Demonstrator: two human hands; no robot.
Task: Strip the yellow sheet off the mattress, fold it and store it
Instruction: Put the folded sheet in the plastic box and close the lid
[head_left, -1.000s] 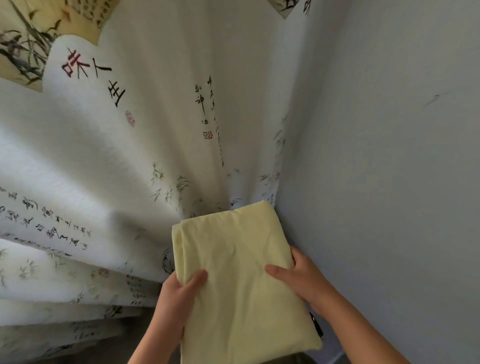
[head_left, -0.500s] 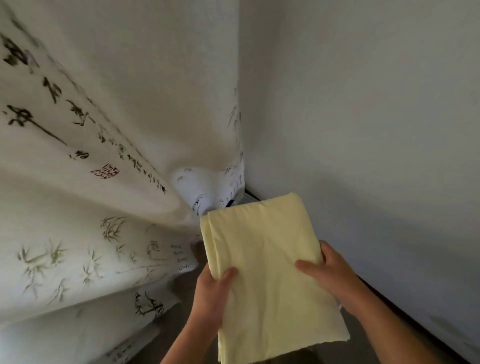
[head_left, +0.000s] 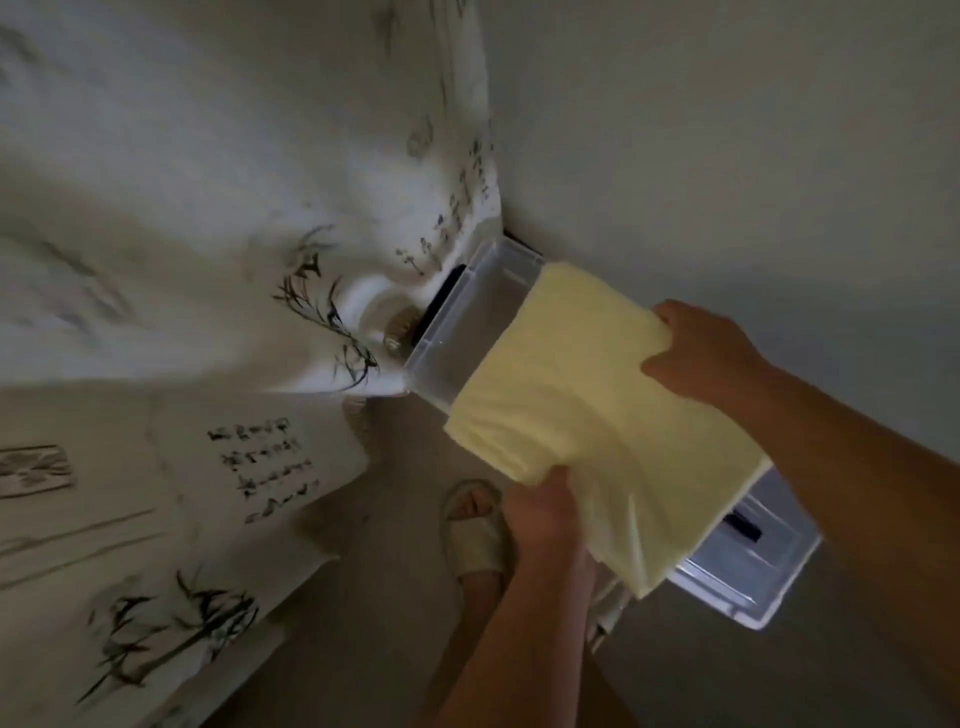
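Observation:
The folded yellow sheet (head_left: 592, 415) is held flat over a clear plastic storage box (head_left: 467, 317) that stands on the floor in the room's corner. My left hand (head_left: 540, 512) grips the sheet's near left edge from below. My right hand (head_left: 701, 351) holds its far right edge, thumb on top. The sheet covers most of the box's opening; only the box's far end and its near right corner (head_left: 753, 566) show.
A white curtain (head_left: 249, 218) printed with black calligraphy and bamboo hangs at the left and bunches against the box. A plain wall (head_left: 727, 130) is to the right. My foot in a pale slipper (head_left: 475, 530) stands on the floor beside the box.
The view has dropped toward the floor, bringing the clear box and my foot into sight. Both hands have carried the sheet down and to the right, over the box.

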